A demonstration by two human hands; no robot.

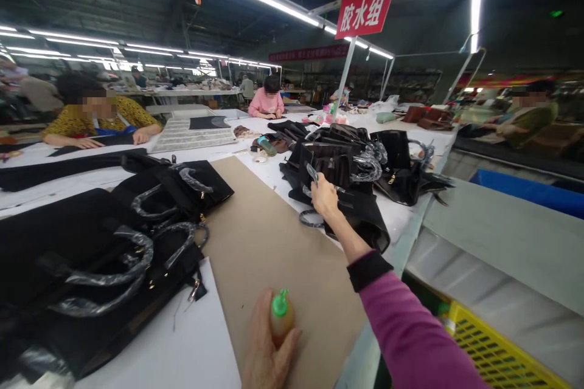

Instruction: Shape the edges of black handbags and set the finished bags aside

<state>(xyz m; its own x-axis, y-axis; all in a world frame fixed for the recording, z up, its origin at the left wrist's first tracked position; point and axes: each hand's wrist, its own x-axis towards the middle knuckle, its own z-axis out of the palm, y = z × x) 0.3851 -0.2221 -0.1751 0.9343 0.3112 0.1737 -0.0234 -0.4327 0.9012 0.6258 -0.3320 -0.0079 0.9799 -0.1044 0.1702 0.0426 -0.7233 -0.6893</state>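
Note:
My left hand is wrapped around a small squeeze bottle with a green cap and amber contents, low over the brown board. Stretched forward, my right hand grips a plastic-wrapped handle of a black handbag at the near side of a pile. The bag lies on its side, and my fingers partly hide the handle. More black handbags with wrapped handles are heaped just behind it.
Black handbags with wrapped handles cover the table's left side. A green bottle lies farther back. A red sign stands on a post. Co-workers sit across the table, one in a pink top. A yellow crate is below right.

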